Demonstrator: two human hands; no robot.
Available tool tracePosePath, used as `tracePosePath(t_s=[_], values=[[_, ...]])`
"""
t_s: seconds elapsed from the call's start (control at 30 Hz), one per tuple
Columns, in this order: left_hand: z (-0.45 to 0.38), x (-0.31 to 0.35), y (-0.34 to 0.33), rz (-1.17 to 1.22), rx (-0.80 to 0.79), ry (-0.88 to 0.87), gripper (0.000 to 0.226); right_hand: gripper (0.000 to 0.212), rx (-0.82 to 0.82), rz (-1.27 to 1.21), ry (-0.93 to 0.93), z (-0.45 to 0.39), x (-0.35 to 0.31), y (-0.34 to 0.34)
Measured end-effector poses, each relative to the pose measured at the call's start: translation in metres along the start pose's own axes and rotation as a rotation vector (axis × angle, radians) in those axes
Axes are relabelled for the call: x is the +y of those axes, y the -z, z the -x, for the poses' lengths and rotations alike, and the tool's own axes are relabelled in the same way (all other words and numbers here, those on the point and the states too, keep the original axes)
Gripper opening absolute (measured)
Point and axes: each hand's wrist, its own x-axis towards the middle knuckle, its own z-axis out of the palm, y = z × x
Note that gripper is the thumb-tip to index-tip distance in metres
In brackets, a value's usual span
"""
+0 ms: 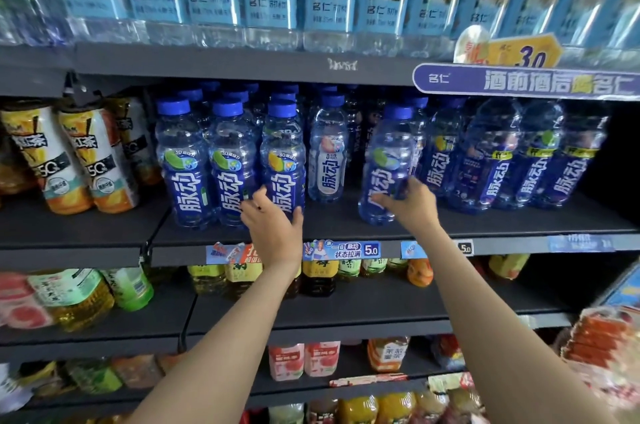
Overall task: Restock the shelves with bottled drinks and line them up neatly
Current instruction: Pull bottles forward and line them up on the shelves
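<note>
Dark shelf spanned mid-frame; blue-capped drink bottles stood upright in rows at centre, shrink-wrapped bottle packs at right, tilted tea cartons at left.

"脉动" on bottles (price tag "5.0")

Both hands on 2 blue-capped bottles, dark shelf, tilted right one.

bottles on shelf, tea cartons left
</note>
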Motion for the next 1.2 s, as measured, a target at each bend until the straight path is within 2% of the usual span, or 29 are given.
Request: tracePosePath(t_s=[0.1, 0.27, 0.37, 0.5, 0.67, 0.77, 0.83, 0.9, 0.97, 1.03, 1.07, 1.1, 1.2], values=[[0.001, -0.001, 0.001, 0.021, 0.007, -0.012, 0.059, 0.045, -0.132, -0.027, 0.104, 0.002, -0.02, -0.023], [0.0, -0.006, 0.001, 0.018, 0.007, -0.054, 0.058, 0.043, -0.205, -0.085, 0.122, 0.005, -0.038, -0.048], [0.0, -0.005, 0.001, 0.012, 0.006, -0.044, 0.057, 0.06, -0.254, -0.079, 0.12, 0.003, -0.04, -0.048], [0.0, -0.005, 0.001, 0.006, 0.003, -0.038, 0.057, 0.065, -0.256, -0.058, 0.124, 0.004, -0.041, -0.047], [0.0, -0.005, 0.0, 0.012, -0.007, -0.04, 0.061, 0.052, -0.259, -0.115, 0.139, 0.005, -0.042, -0.051], [0.001, -0.004, 0.006, 0.003, 0.019, -0.03, 0.062, 0.051, -0.265, -0.101, 0.15, 0.003, -0.04, -0.052], [0.004, 0.001, 0.01, 0.029, 0.078, -0.139, 0.056, 0.049, -0.327, -0.103, 0.174, -0.003, -0.033, -0.048], [0.01, 0.013, 0.008, 0.023, 0.106, -0.346, 0.05, 0.049, -0.357, -0.252, 0.153, -0.009, -0.025, -0.037], [0.012, 0.028, 0.0, -0.018, 0.087, -0.465, 0.053, 0.052, -0.185, -0.404, 0.078, -0.018, -0.016, -0.021], [0.01, 0.044, -0.011, -0.034, 0.064, -0.458, 0.063, 0.048, 0.132, -0.267, 0.061, -0.031, -0.007, -0.006], [0.008, 0.051, -0.018, -0.055, 0.06, -0.449, 0.068, 0.049, 0.233, -0.154, 0.061, -0.038, -0.003, 0.001], [0.007, 0.058, -0.024, -0.088, 0.063, -0.447, 0.073, 0.06, 0.275, -0.061, 0.045, -0.046, 0.0, 0.005], [-0.002, 0.075, -0.038, -0.214, 0.116, -0.43, 0.081, 0.086, 0.256, 0.084, 0.006, -0.063, 0.004, 0.004]])
